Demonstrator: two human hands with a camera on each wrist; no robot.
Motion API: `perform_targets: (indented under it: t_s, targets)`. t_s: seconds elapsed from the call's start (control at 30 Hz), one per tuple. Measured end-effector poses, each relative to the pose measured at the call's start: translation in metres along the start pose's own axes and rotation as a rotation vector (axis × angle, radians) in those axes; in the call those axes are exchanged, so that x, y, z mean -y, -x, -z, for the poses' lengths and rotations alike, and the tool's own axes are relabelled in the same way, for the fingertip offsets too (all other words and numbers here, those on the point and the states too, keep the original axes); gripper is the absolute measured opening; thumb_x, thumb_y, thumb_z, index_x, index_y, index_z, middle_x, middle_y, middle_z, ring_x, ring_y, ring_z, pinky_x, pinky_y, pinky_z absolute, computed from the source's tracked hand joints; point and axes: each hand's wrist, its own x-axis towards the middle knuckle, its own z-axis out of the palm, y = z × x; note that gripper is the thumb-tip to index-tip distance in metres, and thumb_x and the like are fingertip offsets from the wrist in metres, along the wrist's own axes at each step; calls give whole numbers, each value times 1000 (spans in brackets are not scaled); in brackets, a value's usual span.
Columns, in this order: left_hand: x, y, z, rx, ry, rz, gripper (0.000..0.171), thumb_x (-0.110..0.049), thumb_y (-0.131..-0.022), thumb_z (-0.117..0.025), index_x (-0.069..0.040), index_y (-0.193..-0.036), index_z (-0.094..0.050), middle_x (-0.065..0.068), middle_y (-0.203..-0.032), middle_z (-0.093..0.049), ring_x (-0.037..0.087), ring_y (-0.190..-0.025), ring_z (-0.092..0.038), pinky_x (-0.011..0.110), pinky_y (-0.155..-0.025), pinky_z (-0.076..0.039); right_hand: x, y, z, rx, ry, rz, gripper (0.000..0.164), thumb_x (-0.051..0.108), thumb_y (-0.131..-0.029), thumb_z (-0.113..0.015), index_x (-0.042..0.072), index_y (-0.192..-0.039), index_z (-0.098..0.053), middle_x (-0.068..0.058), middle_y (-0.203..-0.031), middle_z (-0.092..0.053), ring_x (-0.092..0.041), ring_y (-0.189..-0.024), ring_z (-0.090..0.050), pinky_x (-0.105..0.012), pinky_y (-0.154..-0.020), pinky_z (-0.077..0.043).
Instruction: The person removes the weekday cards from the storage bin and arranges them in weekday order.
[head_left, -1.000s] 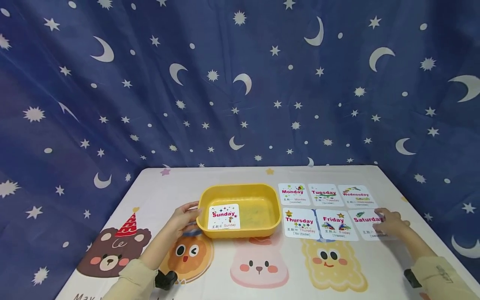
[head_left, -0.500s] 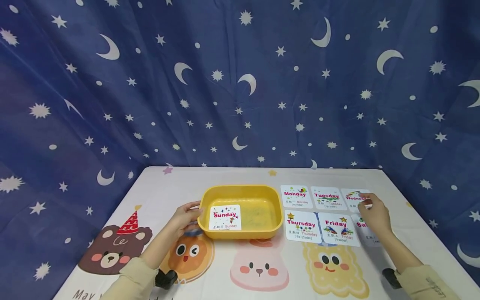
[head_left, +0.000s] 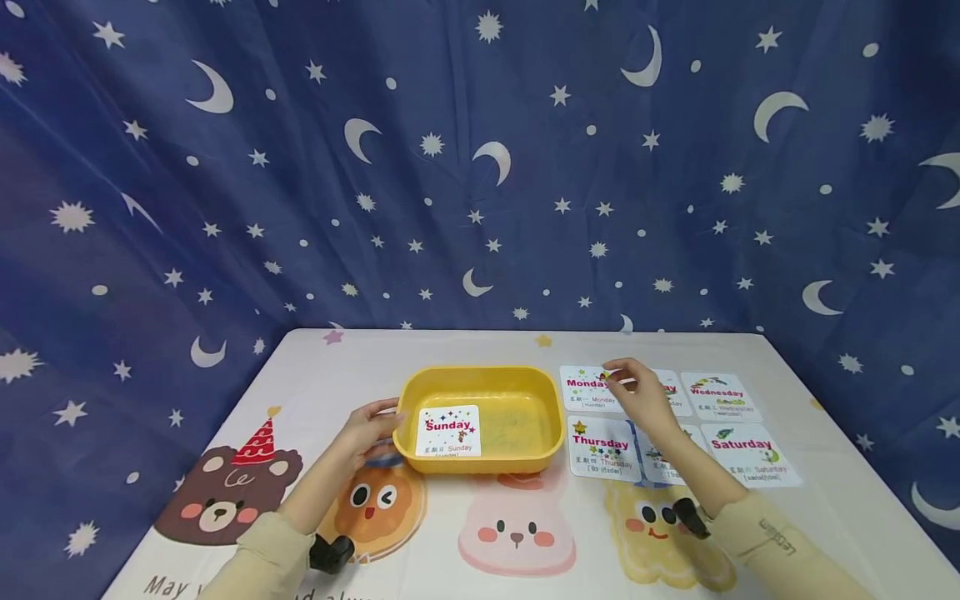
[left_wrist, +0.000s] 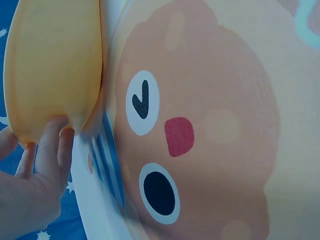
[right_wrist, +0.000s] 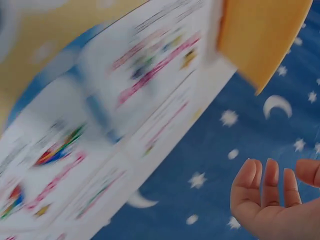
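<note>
A yellow plastic basin [head_left: 480, 465] stands on the table, with a white "Sunday" card [head_left: 448, 432] inside at its left. My left hand [head_left: 367, 429] holds the basin's left end; its fingers [left_wrist: 49, 145] lie against the outer wall in the left wrist view. My right hand [head_left: 643, 398] hovers over the "Monday" card [head_left: 587, 389] and the "Tuesday" card [head_left: 677, 392]. Its fingers [right_wrist: 271, 182] are loosely bent with nothing between them. Also laid out are the "Wednesday" [head_left: 720, 394], "Thursday" [head_left: 602, 447], partly hidden "Friday" [head_left: 660, 458] and "Saturday" cards [head_left: 750, 454].
The cards lie in two rows right of the basin. A white tablecloth [head_left: 360, 350] carries printed cartoon faces, among them a bear [head_left: 217, 508] and a rabbit [head_left: 517, 537]. A dark blue curtain [head_left: 450, 208] with moons and stars hangs behind.
My right hand has moved left from the "Saturday" card, past the "Wednesday" card, to above "Monday" and "Tuesday". The left hand stays at the basin's end.
</note>
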Motion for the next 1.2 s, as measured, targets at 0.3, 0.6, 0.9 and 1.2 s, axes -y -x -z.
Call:
perform_targets:
  t_s: [0.3, 0.6, 0.9, 1.2]
  targets:
    - [-1, -2, 4, 23, -26, -19, 49, -9, -95, -54, 1, -139, -38, 26, -131, -49, 12, -82, -66, 31, -73, -59, 37, -11, -37, 86, -26, 11, 21, 1, -90, -55, -3, -110, -60, -21, -99, -64, -25, -80, -59, -27, -69, -50]
    - [0, 0, 5, 42, -17, -21, 50, -9, -95, -54, 2, -140, -36, 28, -133, -48, 13, -84, -67, 31, -71, -59, 61, -18, -69, 243, -130, -33, 22, 1, -90, -55, -2, -111, -60, -19, -99, -61, -20, -72, -58, -25, -63, -50]
    - [4, 0, 4, 21, -13, -4, 50, -10, -95, -55, 0, -140, -37, 27, -133, -49, 12, -82, -67, 30, -71, -59, 70, -23, -89, 272, -65, 7, 23, 0, -86, -58, -2, -109, -61, -17, -93, -62, -17, -65, -52, -21, -56, -43]
    - [3, -2, 3, 13, -9, -11, 48, -10, -95, -53, -1, -140, -39, 26, -132, -49, 12, -81, -67, 29, -72, -59, 65, -24, -109, 363, 46, 19, 33, 4, -81, -69, -5, -111, -59, -18, -94, -61, -22, -81, -54, -28, -68, -46]
